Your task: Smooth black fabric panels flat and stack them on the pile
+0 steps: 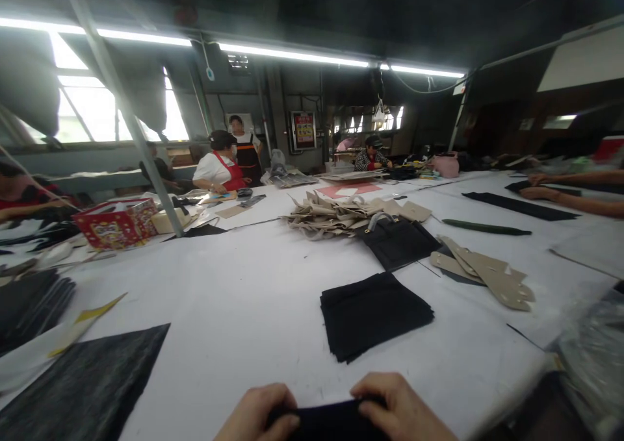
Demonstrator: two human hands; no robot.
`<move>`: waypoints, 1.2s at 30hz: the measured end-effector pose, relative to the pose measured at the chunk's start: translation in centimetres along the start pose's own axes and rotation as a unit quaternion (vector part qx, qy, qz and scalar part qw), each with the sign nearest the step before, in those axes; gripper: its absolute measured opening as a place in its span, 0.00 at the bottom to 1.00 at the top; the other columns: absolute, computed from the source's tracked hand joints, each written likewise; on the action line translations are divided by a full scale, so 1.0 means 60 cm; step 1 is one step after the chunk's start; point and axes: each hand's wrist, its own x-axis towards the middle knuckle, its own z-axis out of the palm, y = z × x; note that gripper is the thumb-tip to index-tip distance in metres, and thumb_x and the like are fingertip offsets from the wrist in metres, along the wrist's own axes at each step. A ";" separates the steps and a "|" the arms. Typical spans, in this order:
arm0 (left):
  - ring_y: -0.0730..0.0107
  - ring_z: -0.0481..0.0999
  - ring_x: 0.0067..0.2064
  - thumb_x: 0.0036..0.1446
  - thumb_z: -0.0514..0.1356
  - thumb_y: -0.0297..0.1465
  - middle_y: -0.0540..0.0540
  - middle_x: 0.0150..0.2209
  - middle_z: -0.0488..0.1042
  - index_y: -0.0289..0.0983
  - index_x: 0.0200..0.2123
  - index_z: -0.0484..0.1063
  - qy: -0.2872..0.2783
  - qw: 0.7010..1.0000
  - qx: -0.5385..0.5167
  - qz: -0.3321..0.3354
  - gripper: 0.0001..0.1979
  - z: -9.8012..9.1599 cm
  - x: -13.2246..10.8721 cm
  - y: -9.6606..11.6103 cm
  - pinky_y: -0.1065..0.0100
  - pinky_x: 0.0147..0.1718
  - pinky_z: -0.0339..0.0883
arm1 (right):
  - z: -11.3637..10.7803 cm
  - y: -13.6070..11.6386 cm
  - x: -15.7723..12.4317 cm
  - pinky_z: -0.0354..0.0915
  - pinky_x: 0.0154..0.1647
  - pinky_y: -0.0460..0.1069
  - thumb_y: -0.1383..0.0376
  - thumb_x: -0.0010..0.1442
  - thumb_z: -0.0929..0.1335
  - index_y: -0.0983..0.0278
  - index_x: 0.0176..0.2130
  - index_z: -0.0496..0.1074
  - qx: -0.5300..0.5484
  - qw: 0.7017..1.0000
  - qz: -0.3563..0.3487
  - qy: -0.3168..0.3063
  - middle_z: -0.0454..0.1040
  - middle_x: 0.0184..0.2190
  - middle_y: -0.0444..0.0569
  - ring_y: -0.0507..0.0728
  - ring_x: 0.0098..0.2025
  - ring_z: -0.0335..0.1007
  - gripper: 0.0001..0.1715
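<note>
At the bottom edge of the head view, my left hand (266, 414) and my right hand (390, 407) grip a piece of dark fabric (331, 420) by its upper edge. Thumbs lie on the near side and fingers curl over the far side. The lower part of the fabric is cut off by the frame. Just beyond my hands, a stack of black fabric pieces (375, 314) lies on the white table (234, 298). Behind that stack sits a black bag piece (402, 239) with a grey handle.
A heap of beige pieces (336, 214) lies mid-table. Beige strips (487, 269) and a dark green long object (487, 227) are to the right. Grey felt sheets (82, 382) lie at left, near a red box (117, 223) and a pole (131, 123). A co-worker's hands (541, 188) rest on black fabric, far right.
</note>
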 end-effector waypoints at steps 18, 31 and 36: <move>0.56 0.69 0.56 0.58 0.57 0.26 0.40 0.55 0.70 0.38 0.35 0.69 0.268 0.961 0.035 0.052 0.03 0.086 0.383 0.051 0.56 0.57 0.59 | -0.181 0.180 0.288 0.54 0.56 0.57 0.75 0.60 0.60 0.66 0.43 0.76 -0.392 0.894 -0.065 0.206 0.75 0.47 0.57 0.63 0.54 0.65 0.19; 0.61 0.69 0.53 0.56 0.56 0.29 0.46 0.49 0.74 0.39 0.51 0.69 0.276 0.960 0.017 0.054 0.18 0.097 0.394 0.032 0.60 0.56 0.59 | -0.076 0.248 0.345 0.52 0.61 0.66 0.59 0.68 0.56 0.58 0.60 0.68 -0.457 0.825 -0.223 0.248 0.61 0.65 0.53 0.68 0.66 0.55 0.26; 0.57 0.66 0.55 0.57 0.55 0.30 0.44 0.52 0.73 0.39 0.53 0.69 0.270 0.961 -0.005 0.060 0.20 0.096 0.393 0.031 0.57 0.59 0.56 | -0.064 0.284 0.358 0.54 0.59 0.67 0.68 0.63 0.54 0.51 0.54 0.73 -0.470 0.818 -0.233 0.236 0.67 0.62 0.44 0.68 0.63 0.59 0.30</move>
